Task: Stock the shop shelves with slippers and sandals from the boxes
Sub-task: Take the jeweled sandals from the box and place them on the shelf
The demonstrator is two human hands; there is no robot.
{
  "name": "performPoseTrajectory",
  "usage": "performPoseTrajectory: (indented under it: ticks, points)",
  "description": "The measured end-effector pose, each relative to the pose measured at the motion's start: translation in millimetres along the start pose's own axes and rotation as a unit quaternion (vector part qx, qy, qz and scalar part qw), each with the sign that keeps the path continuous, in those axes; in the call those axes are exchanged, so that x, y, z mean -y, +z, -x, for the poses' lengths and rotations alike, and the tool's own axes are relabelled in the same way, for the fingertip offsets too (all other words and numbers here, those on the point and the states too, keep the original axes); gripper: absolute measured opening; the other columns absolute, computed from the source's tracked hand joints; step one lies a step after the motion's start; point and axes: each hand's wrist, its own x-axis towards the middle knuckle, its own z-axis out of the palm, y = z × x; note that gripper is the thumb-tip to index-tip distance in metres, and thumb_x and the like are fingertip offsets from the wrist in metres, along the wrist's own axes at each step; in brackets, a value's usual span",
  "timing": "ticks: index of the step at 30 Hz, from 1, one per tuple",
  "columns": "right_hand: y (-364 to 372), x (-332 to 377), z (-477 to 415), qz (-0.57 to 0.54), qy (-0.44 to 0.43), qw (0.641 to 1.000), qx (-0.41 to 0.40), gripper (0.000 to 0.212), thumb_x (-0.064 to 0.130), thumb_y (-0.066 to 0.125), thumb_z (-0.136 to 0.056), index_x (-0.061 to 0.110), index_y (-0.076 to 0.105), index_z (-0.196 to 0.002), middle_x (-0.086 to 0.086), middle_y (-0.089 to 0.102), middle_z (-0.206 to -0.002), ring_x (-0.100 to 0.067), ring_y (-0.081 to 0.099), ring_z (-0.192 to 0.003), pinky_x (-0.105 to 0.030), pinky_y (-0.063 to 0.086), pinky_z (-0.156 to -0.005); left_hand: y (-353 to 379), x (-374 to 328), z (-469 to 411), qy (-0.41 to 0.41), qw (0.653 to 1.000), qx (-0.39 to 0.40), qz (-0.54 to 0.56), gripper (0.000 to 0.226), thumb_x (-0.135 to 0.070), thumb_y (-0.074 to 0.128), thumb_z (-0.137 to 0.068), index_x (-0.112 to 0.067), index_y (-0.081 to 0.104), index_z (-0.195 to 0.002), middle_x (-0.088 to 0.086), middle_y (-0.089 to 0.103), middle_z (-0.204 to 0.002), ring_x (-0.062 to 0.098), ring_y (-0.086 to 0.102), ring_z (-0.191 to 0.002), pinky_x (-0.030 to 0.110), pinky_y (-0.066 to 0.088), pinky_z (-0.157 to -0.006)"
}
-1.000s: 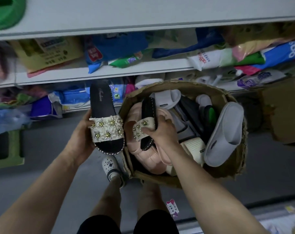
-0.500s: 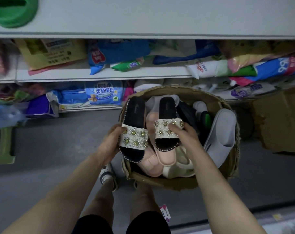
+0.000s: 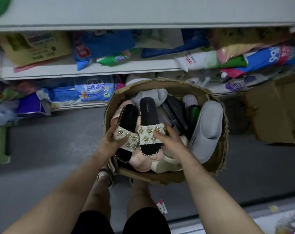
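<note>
- The left hand point(image 3: 108, 144) grips the tilted sandal point(image 3: 128, 119) at the outer side of its beaded strap, fingers curled round it; the right hand point(image 3: 172, 142) holds the level sandal point(image 3: 149, 112) likewise, fingers bent over the strap and its outer edge; both sandals sit between the hands, straps touching, just above the heap in the cardboard box point(image 3: 160, 179).
- The step, as I judge it, is matching the two into a pair before shelving; the left hand should roll its sandal flat so both footbeds face up and the heels line up side by side.
- The beads look likely to snag on each other or on a fingernail; better to bear on the sole edges than to squeeze the straps together.
- Once they are level, one hand could probably take both, thumb across the two straps; that frees the other hand.
- Lift straight up; the grey slipper point(image 3: 207, 125) stands on end just beyond the right hand against the box wall, and the pink slippers point(image 3: 140, 159) lie directly under both hands; a sideways drag may tip or scatter them.
- The shelf point(image 3: 109, 69) beyond the fingertips is crowded with soft packets point(image 3: 92, 92); where the pair belongs cannot be told from here; choose the spot before reaching.
</note>
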Motion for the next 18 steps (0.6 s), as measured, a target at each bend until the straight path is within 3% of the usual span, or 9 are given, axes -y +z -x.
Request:
performPoseTrajectory:
  ticks: [2, 3, 6, 9, 11, 16, 18]
  points:
    - [-4, 8, 6, -0.022, -0.011, 1.0, -0.002, 0.039, 0.026, 0.076, -0.086, 0.034, 0.055, -0.118, 0.011, 0.068, -0.11, -0.006, 0.067, -0.099, -0.03, 0.055, -0.088, -3, -2, 5, 0.002, 0.998, -0.024, 0.053, 0.059, -0.006, 0.073, -0.081, -0.04, 0.055, -0.127, 0.0, 0.056, -0.136, 0.019, 0.057, -0.118, 0.041, 0.047, -0.102]
    - [-7, 12, 7, -0.028, -0.016, 0.999, -0.005, 0.046, 0.027, 0.077, -0.085, 0.031, 0.054, -0.125, 0.01, 0.067, -0.112, -0.005, 0.066, -0.1, -0.028, 0.054, -0.087, -4, -6, 8, -0.002, 0.995, -0.03, 0.091, 0.057, -0.005, 0.069, -0.083, -0.033, 0.054, -0.13, 0.004, 0.061, -0.129, 0.02, 0.062, -0.11, 0.04, 0.052, -0.096]
    - [-16, 35, 21, -0.016, -0.04, 0.999, -0.004, 0.069, 0.037, 0.081, -0.077, 0.028, 0.05, -0.138, 0.005, 0.067, -0.123, -0.016, 0.066, -0.11, -0.049, 0.053, -0.097, -10, -30, 26, 0.006, 0.984, -0.025, 0.177, 0.048, -0.005, 0.06, -0.09, -0.026, 0.053, -0.132, 0.008, 0.066, -0.111, 0.015, 0.069, -0.082, 0.027, 0.059, -0.069]
    - [-19, 65, 28, -0.005, -0.091, 0.996, 0.008, 0.05, 0.026, 0.075, -0.085, 0.03, 0.055, -0.131, 0.007, 0.072, -0.113, -0.017, 0.069, -0.104, -0.052, 0.054, -0.094, -22, -54, 39, 0.041, 0.981, -0.023, 0.188, 0.051, -0.006, 0.059, -0.091, -0.027, 0.051, -0.136, 0.012, 0.065, -0.119, 0.021, 0.067, -0.091, 0.038, 0.055, -0.084]
    - [-15, 91, 35, 0.004, -0.123, 0.992, 0.026, 0.052, 0.025, 0.076, -0.085, 0.031, 0.056, -0.132, 0.006, 0.07, -0.118, -0.017, 0.068, -0.107, -0.049, 0.054, -0.094, -29, -71, 46, 0.068, 0.977, -0.021, 0.199, 0.053, -0.008, 0.061, -0.089, -0.032, 0.052, -0.135, 0.012, 0.064, -0.123, 0.024, 0.064, -0.098, 0.043, 0.049, -0.092]
    - [8, 151, 43, 0.012, -0.203, 0.978, 0.054, 0.048, 0.013, 0.07, -0.089, 0.023, 0.054, -0.133, 0.0, 0.07, -0.119, -0.015, 0.069, -0.104, -0.035, 0.058, -0.086, -52, -117, 59, 0.161, 0.966, -0.002, 0.2, 0.058, -0.02, 0.066, -0.077, -0.034, 0.053, -0.132, 0.004, 0.07, -0.107, 0.013, 0.068, -0.086, 0.026, 0.055, -0.068]
    - [21, 172, 43, 0.014, -0.228, 0.972, 0.061, 0.042, 0.011, 0.069, -0.089, 0.024, 0.056, -0.127, -0.003, 0.07, -0.118, -0.018, 0.069, -0.104, -0.036, 0.058, -0.085, -66, -135, 58, 0.188, 0.96, -0.003, 0.207, 0.062, -0.025, 0.068, -0.074, -0.034, 0.052, -0.133, 0.003, 0.071, -0.107, 0.013, 0.069, -0.088, 0.024, 0.055, -0.067]
